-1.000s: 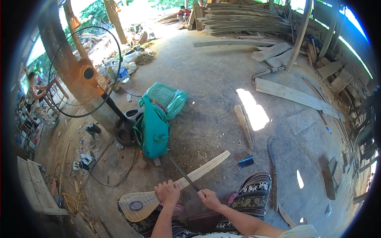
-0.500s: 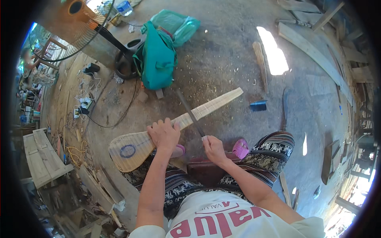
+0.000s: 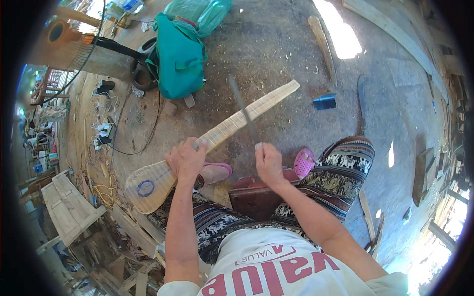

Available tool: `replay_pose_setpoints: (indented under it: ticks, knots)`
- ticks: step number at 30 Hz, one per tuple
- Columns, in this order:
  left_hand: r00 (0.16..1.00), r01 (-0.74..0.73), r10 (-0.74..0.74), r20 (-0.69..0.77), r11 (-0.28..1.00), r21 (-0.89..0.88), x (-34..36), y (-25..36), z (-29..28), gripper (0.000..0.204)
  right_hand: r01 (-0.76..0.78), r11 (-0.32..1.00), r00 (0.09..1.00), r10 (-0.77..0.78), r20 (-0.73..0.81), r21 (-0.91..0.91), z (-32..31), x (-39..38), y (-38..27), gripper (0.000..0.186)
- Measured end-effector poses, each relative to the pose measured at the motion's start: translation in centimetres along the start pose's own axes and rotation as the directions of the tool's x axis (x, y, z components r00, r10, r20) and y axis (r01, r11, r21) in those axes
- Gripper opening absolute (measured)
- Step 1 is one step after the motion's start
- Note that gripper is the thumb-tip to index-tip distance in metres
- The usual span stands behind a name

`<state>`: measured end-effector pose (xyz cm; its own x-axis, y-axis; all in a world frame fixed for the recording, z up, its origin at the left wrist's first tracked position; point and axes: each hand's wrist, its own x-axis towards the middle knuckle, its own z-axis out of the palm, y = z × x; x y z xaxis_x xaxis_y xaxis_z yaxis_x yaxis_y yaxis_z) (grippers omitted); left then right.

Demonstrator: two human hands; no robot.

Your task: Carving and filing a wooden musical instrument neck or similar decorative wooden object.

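A pale wooden lute-shaped blank (image 3: 221,134) lies slantwise across my left thigh. Its rounded body carries a drawn blue ring, and the long neck points to the far right. My left hand (image 3: 186,159) is wrapped round the blank where body and neck meet. In my closed right hand (image 3: 269,165) is the near end of a long, narrow dark file (image 3: 243,104). It crosses the neck at a steep angle and is smeared by motion. Whether the file touches the wood I cannot tell.
A teal bag (image 3: 180,61) stands beside a fan (image 3: 64,42) at the far left. Beyond the neck lie a dark blue piece (image 3: 324,101), a curved blade (image 3: 362,103) and a wood stick (image 3: 323,49). A reddish-brown low stool (image 3: 256,197) sits between my legs.
The neck now points more steeply away from me. My right hand and the file have moved farther away, with the file crossing nearer the neck's tip. My left hand keeps its hold.
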<state>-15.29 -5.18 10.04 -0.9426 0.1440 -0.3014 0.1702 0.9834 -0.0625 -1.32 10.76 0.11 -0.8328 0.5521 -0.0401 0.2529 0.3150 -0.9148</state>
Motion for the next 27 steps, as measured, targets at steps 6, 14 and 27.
replay_pose_setpoints:
  ticks: [6, 14, 27]
  knots:
    - [0.991, 0.092, -0.088, 0.098, 0.995, -0.041, 0.8, -0.3, 0.2, 0.049, -0.320, 0.940, 0.944, 0.326, -0.041, 0.115, -1.4, 3.0, 1.1, 0.028]
    - [0.982, 0.124, -0.141, 0.129, 0.983, 0.134, 1.0, 0.6, 0.1, 0.067, -0.300, 0.945, 0.954, 0.299, 0.022, 0.130, -0.2, 2.9, 0.6, 0.028]
    - [0.993, 0.074, -0.074, 0.095, 0.997, -0.001, 0.2, 0.1, 0.2, 0.049, -0.039, 0.979, 0.952, -0.025, 0.305, 0.201, 2.9, -1.2, -2.9, 0.019]
